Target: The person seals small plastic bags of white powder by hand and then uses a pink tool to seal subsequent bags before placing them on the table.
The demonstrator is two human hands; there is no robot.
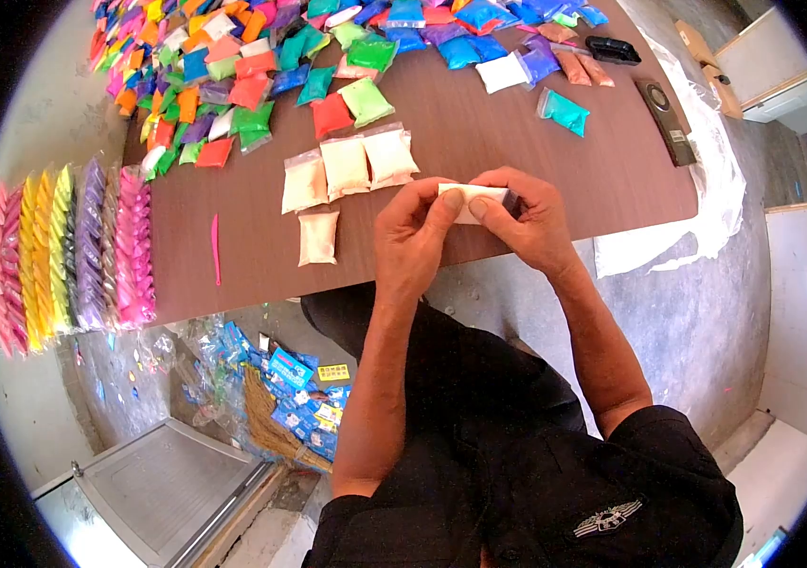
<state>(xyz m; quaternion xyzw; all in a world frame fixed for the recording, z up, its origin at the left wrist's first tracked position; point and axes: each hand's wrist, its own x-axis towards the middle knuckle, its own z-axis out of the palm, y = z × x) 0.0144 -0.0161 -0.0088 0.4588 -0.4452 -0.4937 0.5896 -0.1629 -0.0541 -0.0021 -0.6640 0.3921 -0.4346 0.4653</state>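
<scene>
Between my two hands, over the table's front edge, is a small whitish packet (469, 192) with a dark part showing at its right end. My left hand (415, 225) pinches its left side, thumb on top. On the right side my right hand (525, 216) grips it the same way, and the thumbs come close together over the middle. Just left of my hands lie clear bags of cream-coloured material: a row of three, with one cream bag (345, 168) in its middle, and a single cream bag (318, 239) nearer the edge. A pink plastic knife (215, 250) lies farther left.
Many coloured packets (257, 64) cover the back of the brown table (517, 142). Twisted strips of bags (91, 251) hang at its left end. A teal packet (564, 113), a black tray (613, 50) and a dark box (666, 121) lie right. A broom (269, 417) is on the floor.
</scene>
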